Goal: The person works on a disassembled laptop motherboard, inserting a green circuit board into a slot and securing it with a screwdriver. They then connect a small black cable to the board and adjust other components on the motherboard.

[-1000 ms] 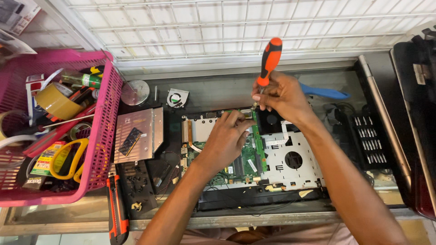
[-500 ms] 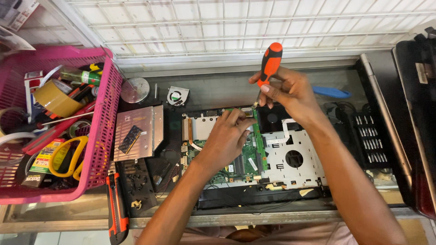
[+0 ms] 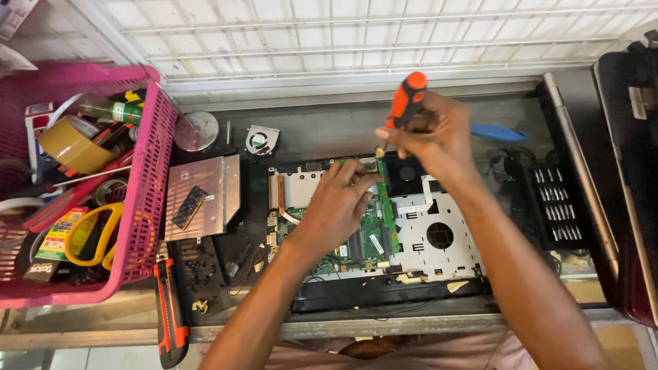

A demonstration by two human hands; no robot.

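An opened laptop base lies on the bench, with its green circuit board (image 3: 370, 236) and a silver metal frame (image 3: 439, 236) exposed. My right hand (image 3: 432, 137) grips an orange and black screwdriver (image 3: 406, 99), held upright with its tip down at the board's top edge. My left hand (image 3: 339, 202) rests on the board just left of that tip, with fingertips pressing near the same spot. The screwdriver's tip is partly hidden by my fingers.
A pink basket (image 3: 147, 199) at left holds tape rolls, yellow scissors and bottles. Beside it lie a silver drive (image 3: 205, 199), a small fan (image 3: 262, 140), a round disc (image 3: 195, 130) and an orange utility knife (image 3: 170, 312). A blue tool (image 3: 500, 132) and bit set (image 3: 558, 202) sit right.
My right hand has shifted the screwdriver slightly, keeping it upright over the board's top edge. The left hand stays in place on the board.
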